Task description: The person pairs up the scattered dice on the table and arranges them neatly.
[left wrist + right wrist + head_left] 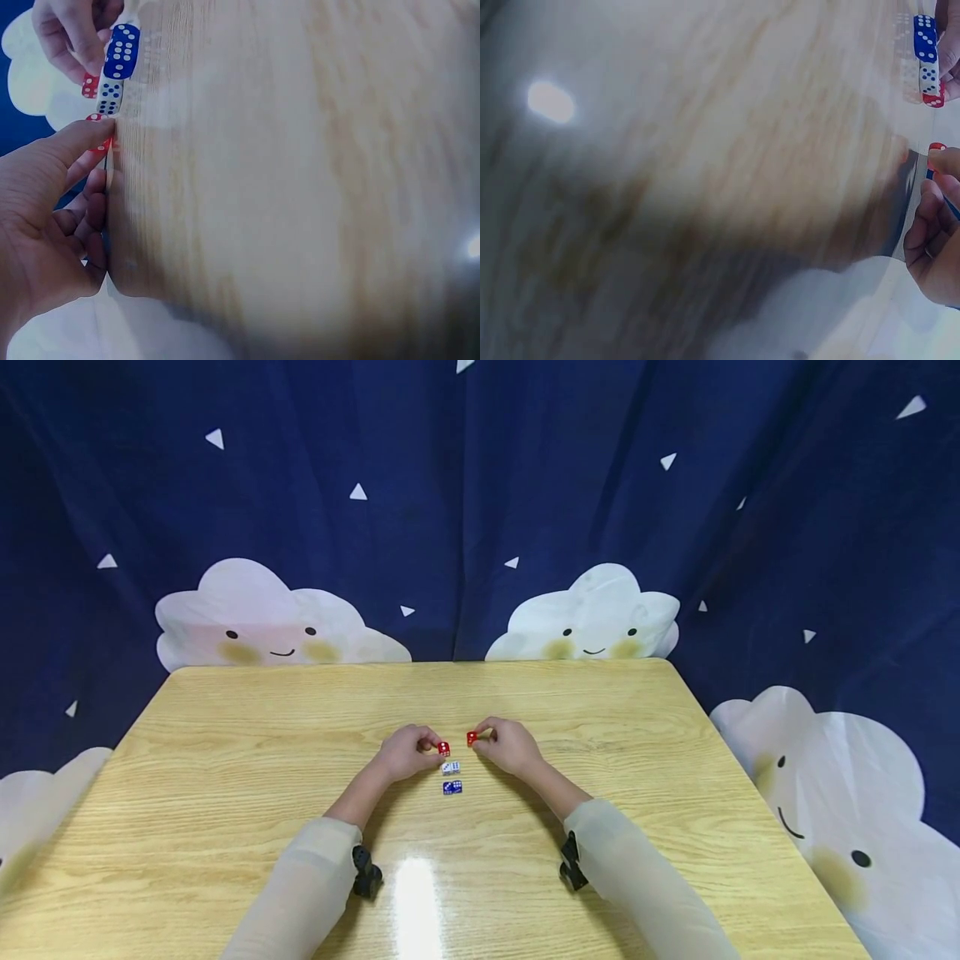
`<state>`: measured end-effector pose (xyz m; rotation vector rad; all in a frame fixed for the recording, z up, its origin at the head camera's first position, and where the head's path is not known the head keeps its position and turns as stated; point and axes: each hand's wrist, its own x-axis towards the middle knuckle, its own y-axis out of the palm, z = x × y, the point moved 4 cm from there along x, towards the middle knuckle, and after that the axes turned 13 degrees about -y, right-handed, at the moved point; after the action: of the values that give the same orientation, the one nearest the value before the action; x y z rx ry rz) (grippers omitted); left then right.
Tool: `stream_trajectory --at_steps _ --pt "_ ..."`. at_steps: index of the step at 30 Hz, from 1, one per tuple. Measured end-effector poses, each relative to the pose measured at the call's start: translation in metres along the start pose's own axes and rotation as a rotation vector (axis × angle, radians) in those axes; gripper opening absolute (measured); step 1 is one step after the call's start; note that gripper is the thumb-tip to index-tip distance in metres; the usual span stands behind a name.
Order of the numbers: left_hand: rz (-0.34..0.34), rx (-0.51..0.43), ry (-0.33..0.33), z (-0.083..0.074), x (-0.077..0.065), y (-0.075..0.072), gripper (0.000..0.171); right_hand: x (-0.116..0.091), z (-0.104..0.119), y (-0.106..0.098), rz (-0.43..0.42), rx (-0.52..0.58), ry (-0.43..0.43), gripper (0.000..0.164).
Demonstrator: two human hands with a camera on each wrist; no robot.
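My left hand (408, 752) pinches a red die (444, 749) with white pips between thumb and fingertips, just behind a pair of white dice (451, 768). A second red die (472, 738) is pinched by my right hand (512, 747), a short gap to the right of the first. The white dice sit side by side with dark pips. In front of them lies a blue pair (452, 787) with white pips. In the right wrist view, fingertips partly cover the right-hand red die (937, 150); in the left wrist view, the thumb partly covers the left one (97, 142).
The wooden table (262, 777) has a glossy top with a bright reflection near its front. Behind it hangs a dark blue curtain (465, 510) with white triangles and smiling clouds. Black wrist cameras (367, 872) sit at both sleeves.
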<state>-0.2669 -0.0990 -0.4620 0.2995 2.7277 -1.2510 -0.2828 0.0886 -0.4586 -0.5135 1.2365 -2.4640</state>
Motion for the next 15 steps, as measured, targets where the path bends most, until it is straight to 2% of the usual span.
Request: stream_trajectory --at_steps 6,15 --pt "-0.005 0.012 0.002 0.001 0.0019 0.0009 0.021 0.0003 0.0018 0.0016 0.016 -0.012 0.01 0.024" --pt "-0.01 0.02 0.004 0.0006 0.0012 0.0004 0.021 0.0007 0.004 0.0048 0.021 -0.01 -0.034 0.024"
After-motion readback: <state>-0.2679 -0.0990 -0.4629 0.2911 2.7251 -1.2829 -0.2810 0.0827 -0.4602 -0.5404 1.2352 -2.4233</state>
